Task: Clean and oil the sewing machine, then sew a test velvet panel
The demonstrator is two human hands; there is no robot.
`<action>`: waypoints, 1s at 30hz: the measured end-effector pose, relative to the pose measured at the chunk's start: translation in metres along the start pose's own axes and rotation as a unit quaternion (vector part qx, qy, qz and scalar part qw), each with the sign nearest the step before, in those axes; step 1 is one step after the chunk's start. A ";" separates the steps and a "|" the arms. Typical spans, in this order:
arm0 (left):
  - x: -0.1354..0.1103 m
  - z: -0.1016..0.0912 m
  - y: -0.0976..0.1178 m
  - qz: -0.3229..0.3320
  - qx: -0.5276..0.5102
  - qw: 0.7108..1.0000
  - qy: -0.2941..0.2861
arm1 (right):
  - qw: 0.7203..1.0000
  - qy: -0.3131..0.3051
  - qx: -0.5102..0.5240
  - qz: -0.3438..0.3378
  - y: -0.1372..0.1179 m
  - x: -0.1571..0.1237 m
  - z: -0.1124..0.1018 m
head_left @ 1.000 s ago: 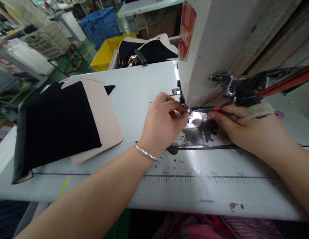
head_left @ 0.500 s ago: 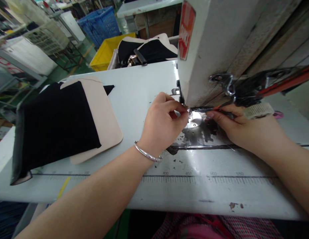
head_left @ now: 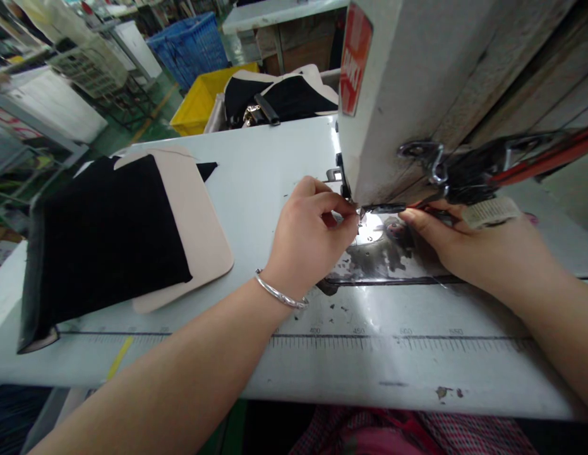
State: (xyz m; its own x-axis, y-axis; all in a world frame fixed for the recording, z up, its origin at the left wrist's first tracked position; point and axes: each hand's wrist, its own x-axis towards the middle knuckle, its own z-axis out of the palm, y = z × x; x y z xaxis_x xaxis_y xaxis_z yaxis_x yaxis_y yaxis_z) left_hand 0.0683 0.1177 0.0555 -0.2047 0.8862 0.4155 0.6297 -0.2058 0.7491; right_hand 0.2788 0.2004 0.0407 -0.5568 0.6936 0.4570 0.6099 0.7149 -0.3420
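My left hand [head_left: 310, 237], with a silver bangle on the wrist, is pinched shut right at the needle area of the white sewing machine [head_left: 407, 82]; what it pinches is too small to make out. My right hand [head_left: 468, 243] comes in from the right and grips a thin dark tool [head_left: 393, 208] whose tip points at the same spot. Both hands hover over the worn metal needle plate [head_left: 379, 249], which is lit by the machine's lamp.
A stack of black and beige cut panels [head_left: 127, 234] lies on the white table [head_left: 256, 170] to the left. A printed ruler [head_left: 360, 338] runs along the table's front. Behind are more black and beige pieces [head_left: 279, 95], a yellow bin [head_left: 203, 95] and a blue crate [head_left: 189, 44].
My right hand has edged slightly up and to the right. My left hand keeps its pinch in the same place.
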 end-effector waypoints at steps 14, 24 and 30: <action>-0.002 -0.001 0.002 -0.012 -0.012 1.000 -0.001 | 0.770 -0.253 0.457 0.366 -0.048 -0.010 -0.007; -0.002 -0.002 0.002 -0.014 -0.012 1.000 -0.005 | 0.741 -0.267 0.507 0.350 -0.058 0.004 -0.002; -0.002 -0.002 0.002 -0.014 -0.012 1.000 -0.002 | 0.726 -0.261 0.519 0.369 -0.061 0.008 0.005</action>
State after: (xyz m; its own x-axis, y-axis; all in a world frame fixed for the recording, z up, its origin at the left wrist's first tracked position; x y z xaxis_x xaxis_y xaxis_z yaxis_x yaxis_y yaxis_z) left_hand 0.0684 0.1149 0.0570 -0.2190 0.8933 0.3926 0.6051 -0.1913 0.7728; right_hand 0.2343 0.1629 0.0617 -0.5976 0.6665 -0.4457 0.2493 -0.3740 -0.8933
